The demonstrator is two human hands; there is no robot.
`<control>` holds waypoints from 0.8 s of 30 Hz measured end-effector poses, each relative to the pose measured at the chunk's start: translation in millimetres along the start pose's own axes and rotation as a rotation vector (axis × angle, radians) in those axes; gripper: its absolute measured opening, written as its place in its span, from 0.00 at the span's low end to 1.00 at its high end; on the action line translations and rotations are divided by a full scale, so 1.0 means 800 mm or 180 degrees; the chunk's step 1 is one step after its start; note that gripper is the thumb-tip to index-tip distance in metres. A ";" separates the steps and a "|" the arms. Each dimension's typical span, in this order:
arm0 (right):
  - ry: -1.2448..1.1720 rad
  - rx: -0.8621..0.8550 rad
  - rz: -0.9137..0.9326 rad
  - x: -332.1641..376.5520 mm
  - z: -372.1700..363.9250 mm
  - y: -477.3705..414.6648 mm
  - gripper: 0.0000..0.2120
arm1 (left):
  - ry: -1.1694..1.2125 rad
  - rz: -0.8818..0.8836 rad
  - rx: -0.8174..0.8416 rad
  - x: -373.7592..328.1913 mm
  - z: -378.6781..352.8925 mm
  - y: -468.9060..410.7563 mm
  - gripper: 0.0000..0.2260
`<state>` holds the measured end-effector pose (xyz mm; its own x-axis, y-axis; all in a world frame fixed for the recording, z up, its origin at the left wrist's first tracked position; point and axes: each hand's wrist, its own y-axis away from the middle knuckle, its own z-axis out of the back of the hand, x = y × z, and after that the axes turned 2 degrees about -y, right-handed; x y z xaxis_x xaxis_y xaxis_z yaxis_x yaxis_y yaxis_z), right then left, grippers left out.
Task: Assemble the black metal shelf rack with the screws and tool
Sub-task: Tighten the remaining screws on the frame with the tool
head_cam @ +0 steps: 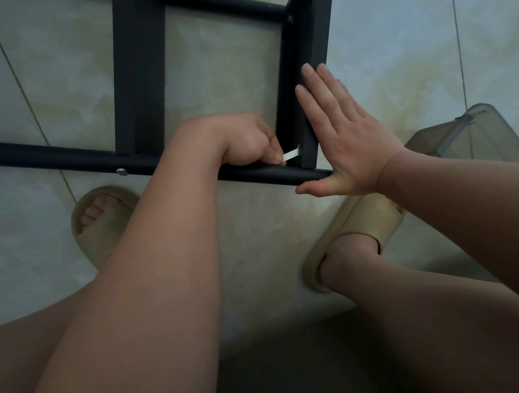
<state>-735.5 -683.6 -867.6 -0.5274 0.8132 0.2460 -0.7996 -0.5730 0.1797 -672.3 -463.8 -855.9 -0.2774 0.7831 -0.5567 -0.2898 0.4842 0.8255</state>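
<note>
The black metal rack [141, 81] lies on the tiled floor, with flat slats running between two round tubes. My left hand [248, 142] pinches a small silver tool [290, 154] at the corner where the right slat meets the near tube [42, 155]. My right hand [341, 134] presses flat with straight fingers against the outer side of that right slat [309, 33]; its thumb lies under the tube's end. One screw head [121, 171] shows on the near tube, another [290, 19] on the right slat by the far tube.
A clear plastic container [468, 138] stands on the floor right of my right hand. My feet in beige slippers [102, 224] [360, 234] rest just below the near tube. Pale tiles [50, 74] spread all around the rack.
</note>
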 end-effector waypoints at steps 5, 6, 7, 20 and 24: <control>0.0004 -0.0002 0.0004 -0.001 0.000 0.000 0.58 | 0.0223 -0.0116 -0.0209 -0.001 0.001 0.002 0.06; -0.0003 0.0000 0.0002 -0.001 0.000 0.000 0.58 | 0.0389 -0.0122 -0.0316 -0.001 0.002 0.001 0.05; -0.0007 0.0002 0.0003 -0.001 0.000 0.000 0.58 | 0.0518 -0.0118 -0.0427 0.000 0.003 0.000 0.04; 0.0011 -0.0003 0.0012 -0.001 0.000 0.000 0.58 | 0.1241 -0.0138 -0.0611 -0.009 0.002 -0.005 0.08; 0.0031 0.0005 0.0009 -0.001 -0.001 0.000 0.58 | 0.2087 -0.0027 -0.0463 -0.011 0.000 -0.006 0.03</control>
<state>-735.6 -684.4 -868.4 -0.5325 0.8125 0.2374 -0.7976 -0.5755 0.1805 -668.6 -472.7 -855.2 -0.7603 0.3580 -0.5420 -0.4021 0.3959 0.8255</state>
